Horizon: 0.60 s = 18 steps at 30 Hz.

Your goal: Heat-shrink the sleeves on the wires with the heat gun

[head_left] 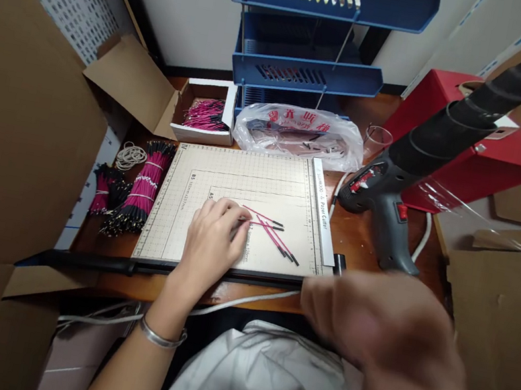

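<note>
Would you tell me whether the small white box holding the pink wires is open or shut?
Open: the white box has no lid over it, and pink wires show inside.

L hand [212, 240] lies palm down on the paper cutter [197, 211], fingers [230, 211] touching the near ends of a few loose pink wires [271, 230] w/ black tips, fanned toward the cutter's right edge. R hand [368, 328] hangs blurred over the table's [358, 239] front right corner, empty as far as visible. Heat gun [389, 211] stands just right of the cutter, w/ a red box [479, 153] behind it. Bundles of pink wires [137, 193] and rubber bands [130, 155] lie at the left edge. Small box [207, 113] of wires, plastic bag [299, 133] and blue trays [307, 72] sit along the back edge.
</note>
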Motion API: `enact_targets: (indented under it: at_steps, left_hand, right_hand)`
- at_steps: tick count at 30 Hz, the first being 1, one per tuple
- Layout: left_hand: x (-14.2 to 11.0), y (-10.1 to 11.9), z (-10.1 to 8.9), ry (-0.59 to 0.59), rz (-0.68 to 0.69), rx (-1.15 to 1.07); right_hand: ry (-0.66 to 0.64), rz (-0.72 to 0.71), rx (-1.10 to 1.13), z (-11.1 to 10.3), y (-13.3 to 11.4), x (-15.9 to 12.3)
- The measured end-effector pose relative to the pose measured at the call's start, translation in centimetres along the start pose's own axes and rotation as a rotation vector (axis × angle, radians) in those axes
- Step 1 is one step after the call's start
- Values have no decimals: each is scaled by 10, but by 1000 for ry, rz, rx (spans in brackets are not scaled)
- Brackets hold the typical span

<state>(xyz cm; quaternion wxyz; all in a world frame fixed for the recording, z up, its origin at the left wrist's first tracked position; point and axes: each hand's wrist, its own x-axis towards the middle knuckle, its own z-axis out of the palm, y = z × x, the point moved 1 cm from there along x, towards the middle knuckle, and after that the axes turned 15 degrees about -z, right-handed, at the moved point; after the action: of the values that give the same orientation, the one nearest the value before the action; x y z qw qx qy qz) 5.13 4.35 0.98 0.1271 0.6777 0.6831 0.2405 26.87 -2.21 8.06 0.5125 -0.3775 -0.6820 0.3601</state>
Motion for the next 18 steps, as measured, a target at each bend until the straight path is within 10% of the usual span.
enact_targets:
  at_steps: [6, 18]
  left_hand:
    - [-31, 10, 2, 55, 106, 22]
    - [-40, 6, 4, 47, 157, 169]
  right_hand:
    - [-42, -40, -425, -1, 78, 26]
    - [-266, 39, -684, 26, 99, 45]
